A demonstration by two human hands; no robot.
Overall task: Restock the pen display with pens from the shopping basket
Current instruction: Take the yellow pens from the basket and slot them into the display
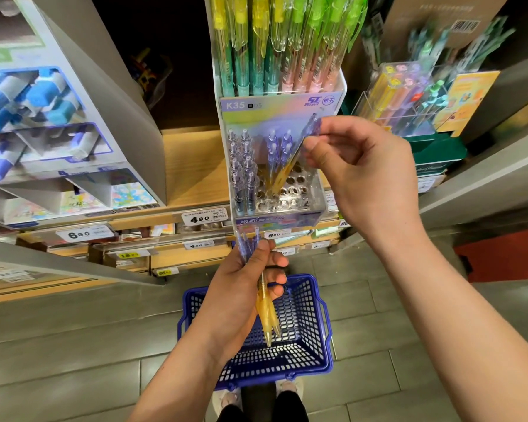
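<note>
I noted right hand (pixel 357 166), centre frame, fingers pinching purple-and-amber pen (pixel 299 153), tip pointing into pen display (pixel 279 222) holes. Left hand (pixel 241 287) below it gripped bunch of pens (pixel 265 312) over blue shopping basket (pixel 305 354) on floor, lower centre.

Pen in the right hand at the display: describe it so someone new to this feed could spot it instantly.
Find the clear K35 display in the middle of the shelf, then its lower tray of round holes. The right hand pinches one pen with a purple top and yellow barrel over those holes. It alone leans; the neighbouring pens stand upright in their holes.
</note>
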